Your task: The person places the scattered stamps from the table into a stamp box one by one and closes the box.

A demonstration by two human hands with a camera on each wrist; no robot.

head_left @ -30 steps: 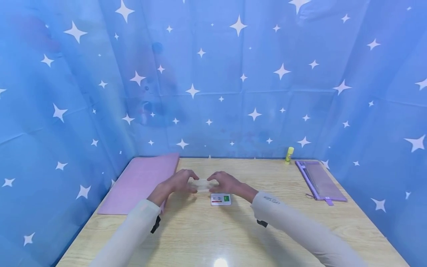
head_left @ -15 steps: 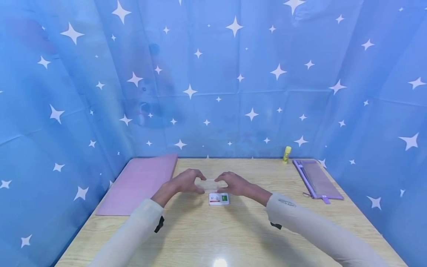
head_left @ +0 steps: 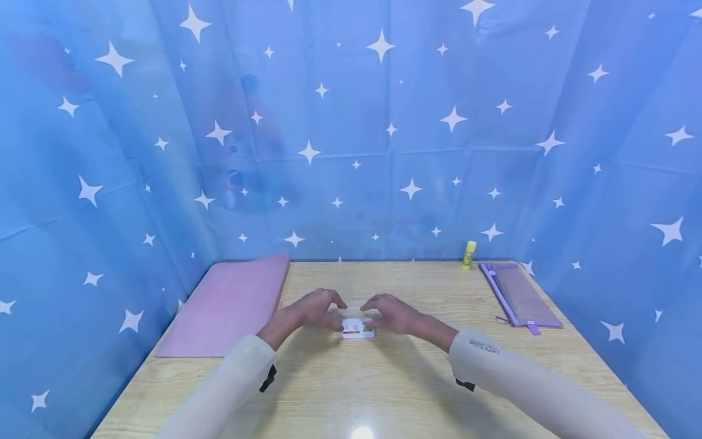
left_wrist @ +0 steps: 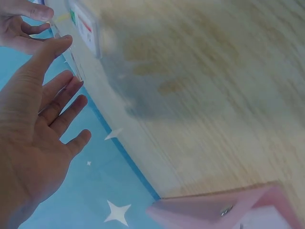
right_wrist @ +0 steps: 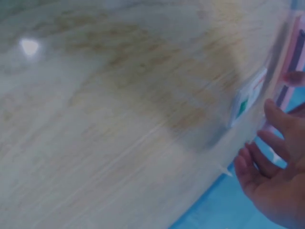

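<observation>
A clear plastic cover [head_left: 353, 313] hangs level between my two hands, close over a small flat white case [head_left: 356, 330] with a red and green printed label. My left hand [head_left: 318, 310] pinches the cover's left end between thumb and fingertips, its lower fingers spread in the left wrist view. At the opposite end, my right hand [head_left: 396, 314] holds the cover the same way. The white case [left_wrist: 86, 28] lies flat on the table, its near edge uncovered in the head view. See-through plastic makes the cover's outline faint.
To the left lies a large pink folder [head_left: 230, 305]. A yellow glue stick [head_left: 468, 255] stands at the back right, beside a purple mesh zip pouch [head_left: 523, 296]. Starry blue curtains [head_left: 351, 134] close off the back and sides of the wooden table [head_left: 351, 378].
Both hands have carried the clear cover a little rightward, then down and nearer, so it now overlaps the white case in the head view. The case has stayed put.
</observation>
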